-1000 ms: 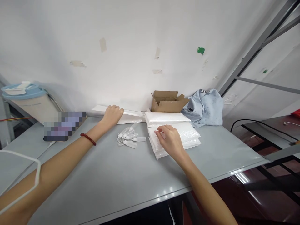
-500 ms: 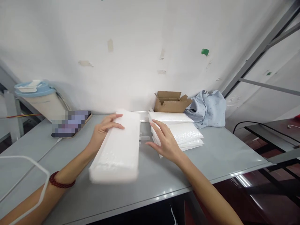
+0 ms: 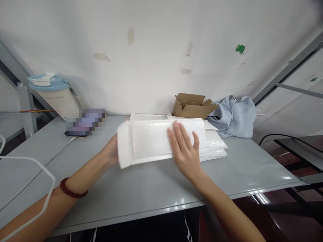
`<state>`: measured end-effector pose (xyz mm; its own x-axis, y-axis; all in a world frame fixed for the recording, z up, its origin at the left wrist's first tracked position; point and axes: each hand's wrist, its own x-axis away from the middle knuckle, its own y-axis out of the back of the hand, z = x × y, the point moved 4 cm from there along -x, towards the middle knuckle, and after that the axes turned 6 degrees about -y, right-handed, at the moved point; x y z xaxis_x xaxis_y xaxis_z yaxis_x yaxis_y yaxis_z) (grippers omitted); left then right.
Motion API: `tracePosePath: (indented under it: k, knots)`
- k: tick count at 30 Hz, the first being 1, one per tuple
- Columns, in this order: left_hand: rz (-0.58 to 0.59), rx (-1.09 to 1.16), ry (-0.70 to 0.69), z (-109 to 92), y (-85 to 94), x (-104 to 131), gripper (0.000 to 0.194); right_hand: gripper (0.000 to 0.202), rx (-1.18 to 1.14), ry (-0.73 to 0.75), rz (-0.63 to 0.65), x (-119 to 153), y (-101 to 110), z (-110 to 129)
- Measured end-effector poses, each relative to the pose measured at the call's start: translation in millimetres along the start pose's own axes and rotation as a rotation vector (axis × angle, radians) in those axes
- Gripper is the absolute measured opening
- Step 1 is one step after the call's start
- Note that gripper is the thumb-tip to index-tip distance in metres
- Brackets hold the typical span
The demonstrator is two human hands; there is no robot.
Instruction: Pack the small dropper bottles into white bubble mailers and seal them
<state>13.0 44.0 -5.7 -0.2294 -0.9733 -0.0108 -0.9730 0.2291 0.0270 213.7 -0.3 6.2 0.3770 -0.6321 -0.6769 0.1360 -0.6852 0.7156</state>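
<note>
A white bubble mailer (image 3: 151, 139) is held sideways above the table, with its flap end (image 3: 124, 144) at the left. My left hand (image 3: 111, 149) grips that end from behind, so most of its fingers are hidden. Across the mailer's front face, my right hand (image 3: 185, 151) lies flat with its fingers stretched out and its thumb apart. Behind and to the right is a stack of white bubble mailers (image 3: 215, 144), partly covered by the held one. Another flat white piece (image 3: 145, 116) shows behind it near the wall.
An open cardboard box (image 3: 194, 111) and a light blue cloth (image 3: 236, 116) stand along the wall at the back right. At the left are a phone (image 3: 84, 124) on a white cable (image 3: 55, 161) and a cream tumbler (image 3: 57, 101) with a blue lid. The grey table (image 3: 151, 195) ends at its front edge.
The mailer has turned from lengthwise to crosswise, showing its other end at the left. My left hand has gone behind it, and my right hand has come onto its face.
</note>
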Motion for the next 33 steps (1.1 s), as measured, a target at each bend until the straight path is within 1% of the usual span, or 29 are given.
tracePosePath:
  k: [2, 4, 5, 7, 9, 10, 12, 14, 17, 19, 20, 24, 28, 33]
  knots:
    - [0.045, 0.113, -0.011, -0.3, -0.5, -2.8, 0.058, 0.073, 0.047, -0.069, 0.005, -2.6, -6.1, -9.7]
    - [0.086, 0.204, -0.023, -0.6, -3.5, -3.2, 0.050, 0.076, 0.082, -0.086, 0.001, -3.6, -10.7, -14.9]
    - [0.085, 0.220, -0.019, -0.4, -4.6, -2.8, 0.044, 0.076, 0.090, -0.084, 0.010, -3.8, -12.2, -15.9]
    - [0.040, 0.212, 0.014, 1.1, -5.2, -1.7, 0.033, 0.078, 0.081, -0.064, 0.055, -3.8, -13.6, -15.3]
    - [-0.006, 0.203, 0.076, 3.9, -5.7, -0.6, 0.023, 0.079, 0.037, 0.005, 0.127, -3.6, -12.7, -11.1]
    - [-0.005, 0.197, 0.110, 5.6, -6.8, -0.2, 0.019, 0.080, 0.006, 0.054, 0.170, -3.3, -11.7, -8.1]
    - [0.045, 0.165, 0.161, 9.1, -11.2, 0.9, 0.015, 0.083, -0.065, 0.146, 0.248, -2.2, -8.8, -2.2]
    - [0.128, 0.095, 0.161, 11.4, -17.3, 2.6, 0.014, 0.087, -0.138, 0.190, 0.296, -1.1, -5.6, 1.7]
    - [0.257, -0.038, 0.107, 12.9, -28.5, 6.6, 0.018, 0.090, -0.227, 0.186, 0.320, 0.1, -2.6, 4.7]
    - [0.303, -0.100, 0.080, 14.1, -34.7, 9.3, 0.022, 0.089, -0.249, 0.186, 0.323, 1.0, -2.3, 6.3]
    - [0.306, -0.123, 0.071, 14.9, -36.7, 10.1, 0.023, 0.089, -0.249, 0.189, 0.321, 1.3, -2.5, 7.0]
    - [0.230, -0.177, 0.057, 19.3, -37.8, 9.3, 0.023, 0.085, -0.225, 0.202, 0.295, 2.1, -4.5, 8.3]
    - [0.119, -0.204, 0.089, 21.8, -33.9, 6.6, 0.025, 0.077, -0.226, 0.205, 0.188, 1.8, -2.9, 8.2]
    - [0.078, -0.171, 0.104, 23.7, -33.3, 5.2, 0.024, 0.062, -0.240, 0.227, 0.093, 2.0, -1.1, 8.8]
